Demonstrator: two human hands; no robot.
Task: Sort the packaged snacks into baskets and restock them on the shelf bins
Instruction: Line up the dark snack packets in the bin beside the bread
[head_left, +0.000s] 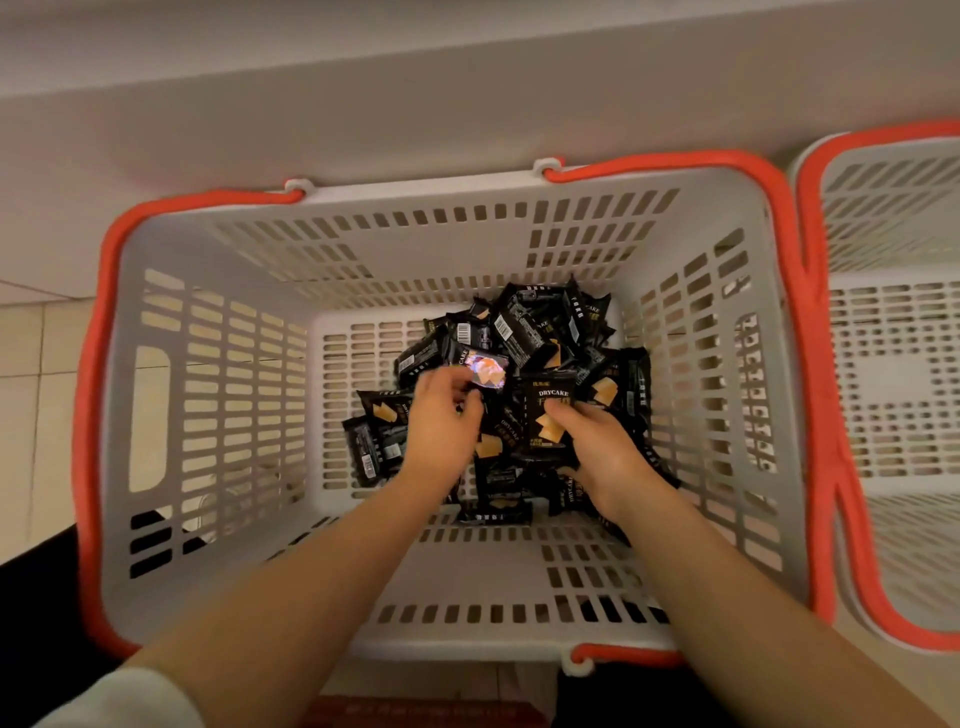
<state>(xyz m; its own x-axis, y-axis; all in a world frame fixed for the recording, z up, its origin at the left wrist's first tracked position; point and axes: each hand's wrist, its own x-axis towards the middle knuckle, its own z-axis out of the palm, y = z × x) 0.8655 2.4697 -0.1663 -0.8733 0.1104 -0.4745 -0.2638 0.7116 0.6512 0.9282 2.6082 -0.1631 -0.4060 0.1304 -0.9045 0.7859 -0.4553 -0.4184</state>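
A grey slotted basket (218, 395) with orange handles sits below me, and both my arms reach down into it. On its floor lies a heap of several black snack packets (530, 332) marked DRYCAKE. My left hand (441, 415) pinches one shiny packet (485, 366) at the heap's left side. My right hand (602, 447) lies on the heap, fingers closed on an upright black packet (550, 421). Packets under my palms are hidden.
A second grey basket (893, 364) with an orange handle stands right beside the first, on the right; no packets show in it. A pale wall or shelf face (467, 78) runs along the far side. Tiled floor (36, 364) shows at the left.
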